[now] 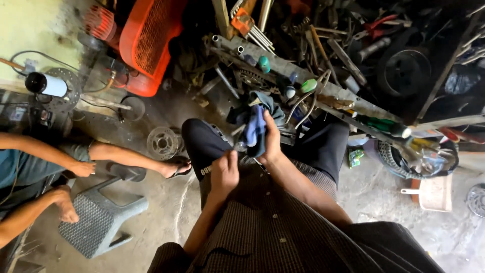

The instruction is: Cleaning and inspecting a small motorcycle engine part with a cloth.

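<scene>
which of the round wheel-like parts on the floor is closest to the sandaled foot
The small grey spoked hub, lying flat just above the sandaled foot; the black wheel and tyre lie far right.

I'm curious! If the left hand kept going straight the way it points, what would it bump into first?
Probably the blue rag that the right hand holds; the left hand points up toward it, though depth is unclear.
</scene>
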